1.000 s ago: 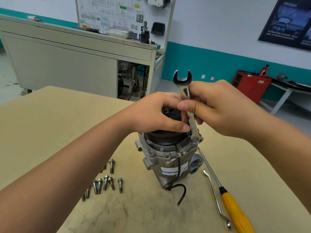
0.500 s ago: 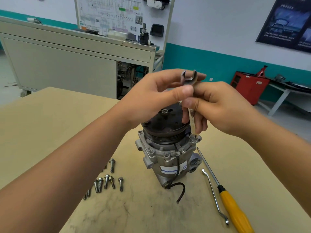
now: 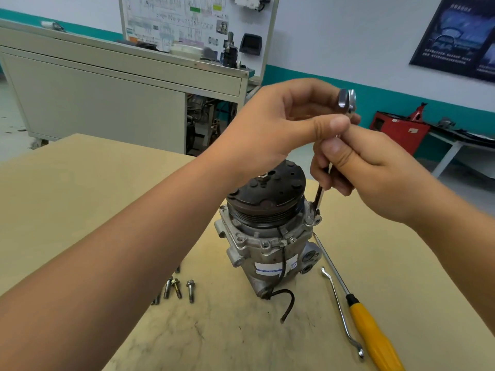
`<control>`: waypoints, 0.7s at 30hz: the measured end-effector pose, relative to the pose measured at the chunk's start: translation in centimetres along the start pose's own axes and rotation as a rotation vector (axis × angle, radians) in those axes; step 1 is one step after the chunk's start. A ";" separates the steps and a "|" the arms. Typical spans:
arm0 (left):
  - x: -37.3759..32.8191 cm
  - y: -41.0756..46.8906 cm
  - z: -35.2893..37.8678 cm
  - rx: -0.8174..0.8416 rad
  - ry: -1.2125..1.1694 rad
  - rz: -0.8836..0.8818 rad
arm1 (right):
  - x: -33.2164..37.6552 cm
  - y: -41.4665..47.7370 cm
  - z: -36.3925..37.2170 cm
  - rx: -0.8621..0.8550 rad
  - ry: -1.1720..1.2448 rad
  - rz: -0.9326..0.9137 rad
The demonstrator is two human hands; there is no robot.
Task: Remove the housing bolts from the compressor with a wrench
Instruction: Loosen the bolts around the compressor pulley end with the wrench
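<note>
A grey metal compressor (image 3: 267,245) with a dark pulley on top stands upright on the tan table (image 3: 80,188). A silver combination wrench (image 3: 319,197) stands nearly vertical, its lower ring end on a housing bolt (image 3: 309,219) at the compressor's right flange. My right hand (image 3: 356,167) grips the wrench's shaft. My left hand (image 3: 284,124) pinches the upper part of the wrench just below its open jaw, thumb against fingers. Several removed bolts (image 3: 176,287) lie on the table left of the compressor.
A yellow-handled screwdriver (image 3: 372,333) and a thin bent metal tool (image 3: 340,309) lie to the right of the compressor. A black cable (image 3: 288,303) trails from its base. A grey cabinet (image 3: 107,97) and red equipment (image 3: 399,132) stand beyond the table.
My left hand left the pulley top and rose to pinch the wrench's upper end. The wrench stayed upright on the right flange bolt and its jaw turned edge-on to me.
</note>
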State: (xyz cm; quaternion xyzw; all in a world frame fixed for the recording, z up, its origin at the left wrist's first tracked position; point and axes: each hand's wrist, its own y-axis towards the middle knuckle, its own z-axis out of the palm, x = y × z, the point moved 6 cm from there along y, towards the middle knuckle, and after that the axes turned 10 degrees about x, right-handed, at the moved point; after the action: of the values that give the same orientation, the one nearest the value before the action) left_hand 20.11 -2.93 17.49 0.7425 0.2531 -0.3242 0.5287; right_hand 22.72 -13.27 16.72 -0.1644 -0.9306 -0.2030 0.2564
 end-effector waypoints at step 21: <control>0.6 -0.4 0.4 0.023 -0.034 -0.016 | -0.3 -0.4 0.7 -0.004 0.030 -0.019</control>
State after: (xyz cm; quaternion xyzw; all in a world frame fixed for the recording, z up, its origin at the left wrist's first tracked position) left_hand 20.16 -3.16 16.71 0.7411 0.2460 -0.3438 0.5216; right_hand 22.54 -13.31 15.84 -0.1532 -0.9277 -0.2098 0.2681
